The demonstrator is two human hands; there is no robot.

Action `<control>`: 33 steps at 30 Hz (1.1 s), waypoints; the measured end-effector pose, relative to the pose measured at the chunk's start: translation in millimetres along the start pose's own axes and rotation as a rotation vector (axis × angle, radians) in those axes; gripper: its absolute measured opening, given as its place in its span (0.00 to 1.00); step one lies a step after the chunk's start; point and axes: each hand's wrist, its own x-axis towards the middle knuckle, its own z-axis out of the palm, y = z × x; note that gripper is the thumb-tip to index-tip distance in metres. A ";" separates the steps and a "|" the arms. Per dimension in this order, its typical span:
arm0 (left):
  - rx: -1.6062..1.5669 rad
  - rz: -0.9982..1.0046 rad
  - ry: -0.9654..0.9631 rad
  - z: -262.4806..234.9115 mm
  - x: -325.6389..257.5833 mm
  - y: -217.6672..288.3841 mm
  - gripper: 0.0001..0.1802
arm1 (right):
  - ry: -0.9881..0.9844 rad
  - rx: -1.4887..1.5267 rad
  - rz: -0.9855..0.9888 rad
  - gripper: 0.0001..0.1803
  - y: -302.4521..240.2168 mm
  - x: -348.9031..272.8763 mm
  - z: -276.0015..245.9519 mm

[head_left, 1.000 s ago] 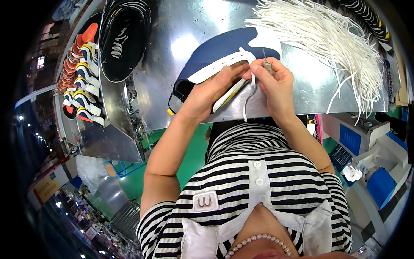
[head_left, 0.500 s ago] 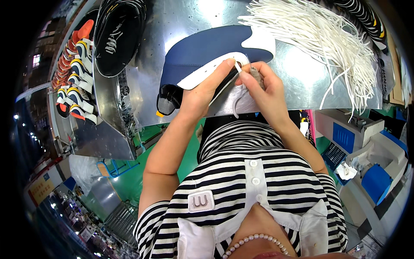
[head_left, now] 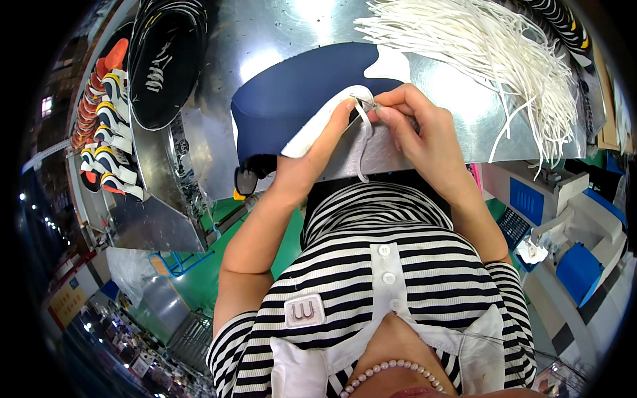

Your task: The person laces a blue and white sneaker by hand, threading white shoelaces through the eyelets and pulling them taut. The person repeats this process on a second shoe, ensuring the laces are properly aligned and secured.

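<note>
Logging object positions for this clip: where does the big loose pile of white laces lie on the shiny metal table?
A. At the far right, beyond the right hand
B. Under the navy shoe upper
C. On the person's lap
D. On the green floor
A: the loose pile of white laces spreads over the shiny metal table at its far right, beyond the right hand.

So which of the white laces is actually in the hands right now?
The single lace hanging from the navy upper, pinched at its top by the right hand while the left hand steadies the upper. The rest lie loose in the pile.
</note>
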 end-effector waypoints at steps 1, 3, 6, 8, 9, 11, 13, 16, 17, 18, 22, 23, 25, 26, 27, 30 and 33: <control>0.124 0.121 0.023 2.7 -0.4 -1.8 0.09 | 0.004 -0.042 -0.036 0.06 0.3 0.8 0.2; 0.371 0.357 0.057 9.7 -5.6 -5.4 0.07 | 0.007 -0.153 -0.063 0.06 0.4 1.0 1.8; 0.704 0.531 -0.015 11.5 -10.6 -2.0 0.06 | 0.068 -0.371 -0.147 0.07 6.9 10.9 16.4; 0.591 0.421 -0.037 11.8 -15.7 4.3 0.07 | 0.025 -0.486 -0.187 0.07 5.2 13.1 23.5; 0.567 0.441 0.041 10.5 -16.4 -6.0 0.09 | -0.001 -0.540 -0.215 0.08 3.3 14.9 24.5; 0.153 0.119 0.077 9.0 -20.4 -27.6 0.10 | -0.043 -0.519 -0.226 0.09 -0.6 13.0 13.0; -0.176 -0.216 0.032 -3.1 -15.4 -11.4 0.14 | -0.071 -0.465 -0.246 0.11 -10.7 5.7 -14.6; -0.417 -0.243 -0.050 -23.6 -2.3 -19.6 0.15 | 0.135 -0.466 0.024 0.26 -15.6 6.4 -48.6; -0.353 -0.227 -0.064 -19.6 0.3 -15.3 0.15 | 0.104 -0.250 0.024 0.27 7.2 14.1 -45.7; -0.290 -0.215 -0.072 -16.1 2.2 -8.2 0.16 | 0.065 -0.032 0.031 0.28 29.5 23.7 -41.4; 0.062 -0.171 -0.108 -29.5 13.6 -16.2 0.19 | 0.064 0.282 0.267 0.25 22.7 36.9 -18.9; 0.053 -0.164 -0.178 -32.1 15.0 -21.7 0.19 | 0.111 0.309 0.306 0.25 22.5 43.3 -18.8; 0.180 -0.021 -0.291 -37.0 10.2 -21.8 0.20 | 0.159 0.404 0.280 0.21 32.5 52.4 -19.1; 0.426 0.077 -0.304 -38.4 5.8 -11.6 0.18 | 0.174 0.397 0.273 0.20 34.7 52.4 -18.6; 0.672 0.177 -0.314 -39.4 4.9 -3.0 0.18 | 0.188 0.390 0.266 0.19 36.8 52.0 -18.6; 0.712 0.264 -0.146 -38.9 5.1 -14.9 0.13 | 0.141 0.346 0.282 0.12 43.2 26.3 -15.3; 0.697 0.350 -0.091 -30.3 5.7 -9.0 0.11 | -0.059 0.300 0.327 0.12 34.4 7.8 2.6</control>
